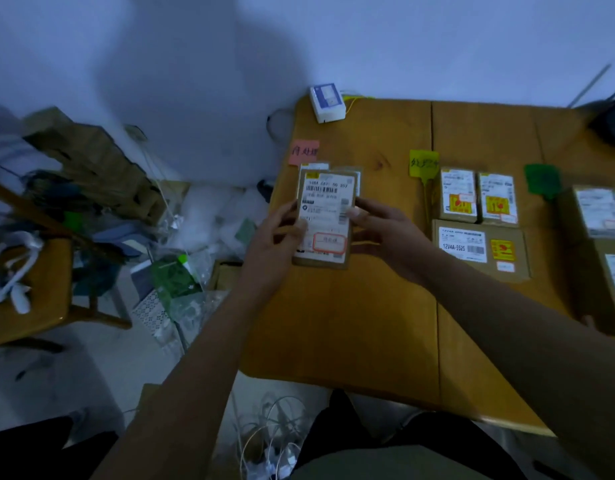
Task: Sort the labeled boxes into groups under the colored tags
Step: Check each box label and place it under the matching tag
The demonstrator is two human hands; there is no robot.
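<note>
Labeled box (322,216) between both hands, below pink tag (304,152).

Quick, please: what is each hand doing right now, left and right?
Left hand: closed on the left edge of the labeled box below the pink tag.
Right hand: closed on the right edge of that box.

This looks like an improvised parcel-sorting corner in a home or small office. A wooden desk (368,323) stands against a bare pale wall (437,39), carrying cardboard parcels (479,249) with printed shipping labels beneath handwritten coloured tags (304,152). Beside the desk's left edge the floor is cluttered with stacked cartons (101,161), plastic bags (181,282) and loose cables (271,441).
</note>
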